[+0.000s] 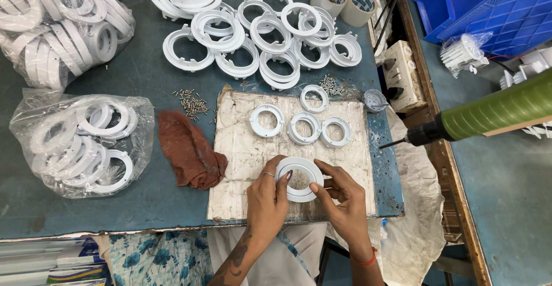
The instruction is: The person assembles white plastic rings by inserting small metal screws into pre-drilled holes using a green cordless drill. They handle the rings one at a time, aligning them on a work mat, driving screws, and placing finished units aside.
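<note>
White plastic ring (299,178), low at centre frame over the worn board (241,165), is being gripped by both hands: left hand (268,197) pinching its left rim, right hand (342,197) its right. Judging by this, a seating or aligning step is proceeding; fastening would call for screws (192,103) and the hanging green-handled screwdriver (483,116) at right.

Blue-grey worktable (144,200) across left and centre of frame, wooden edging along right rim. Teal floor (512,205) at right. Blue plastic crate (506,10) upper right. Even, bright light.
</note>
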